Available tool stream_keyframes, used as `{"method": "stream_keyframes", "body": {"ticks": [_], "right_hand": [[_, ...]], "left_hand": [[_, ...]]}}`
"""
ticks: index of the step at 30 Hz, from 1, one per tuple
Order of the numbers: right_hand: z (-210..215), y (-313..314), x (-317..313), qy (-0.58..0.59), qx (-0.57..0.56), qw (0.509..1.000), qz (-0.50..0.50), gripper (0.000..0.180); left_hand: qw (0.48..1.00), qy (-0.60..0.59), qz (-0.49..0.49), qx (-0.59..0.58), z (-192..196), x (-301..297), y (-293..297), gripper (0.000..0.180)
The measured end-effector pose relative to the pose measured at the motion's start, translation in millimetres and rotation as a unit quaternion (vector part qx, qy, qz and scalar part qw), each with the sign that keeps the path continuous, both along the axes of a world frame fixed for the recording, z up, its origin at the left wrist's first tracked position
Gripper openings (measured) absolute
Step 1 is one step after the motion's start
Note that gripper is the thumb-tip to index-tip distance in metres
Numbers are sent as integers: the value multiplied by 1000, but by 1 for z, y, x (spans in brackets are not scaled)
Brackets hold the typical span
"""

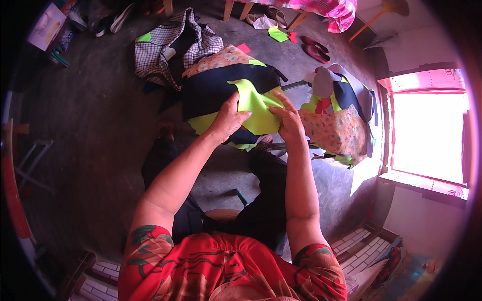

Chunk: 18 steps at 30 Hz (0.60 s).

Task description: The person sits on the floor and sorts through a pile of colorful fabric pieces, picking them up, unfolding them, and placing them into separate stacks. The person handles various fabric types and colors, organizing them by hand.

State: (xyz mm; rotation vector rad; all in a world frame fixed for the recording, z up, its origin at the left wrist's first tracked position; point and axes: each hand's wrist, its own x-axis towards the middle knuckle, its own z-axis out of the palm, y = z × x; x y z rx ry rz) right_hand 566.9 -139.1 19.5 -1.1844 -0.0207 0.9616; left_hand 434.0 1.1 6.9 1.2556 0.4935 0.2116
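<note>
Both of my hands hold a bright yellow-green piece of fabric point(256, 108) stretched between them in front of me. My left hand point(228, 120) pinches its left side, thumb on top. On the right edge, my right hand point(287, 116) grips it with the thumb over the cloth; the fingers underneath are partly hidden. Just below and beyond my hands lies a heap of cut fabric, with a dark navy piece point(206, 98) and a floral peach piece point(216, 61) showing. More yellow-green cloth sticks out at its edges.
A checked cloth bag or garment point(150, 57) lies at the far left of the heap. To the right is another fabric pile with a floral piece point(334, 128). Dark red shoes point(316, 50) and green scraps point(277, 34) lie beyond. A bright window point(427, 135) is at right.
</note>
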Motion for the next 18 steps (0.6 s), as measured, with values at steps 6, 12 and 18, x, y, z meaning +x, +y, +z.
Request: {"method": "stream_keyframes", "body": {"ticks": [6,12,18], "right_hand": [[-8,-1,3,9,20,998,51,44],[12,17,-7,-121,150,979,-67,64],[9,19,-1,-138,178,968,-107,72]], "left_hand": [[996,-63,64,-1,-12,2,6,55],[995,-3,69,-66,1,-4,11,65],[998,31,31,-48,3,-16,21,56]]}}
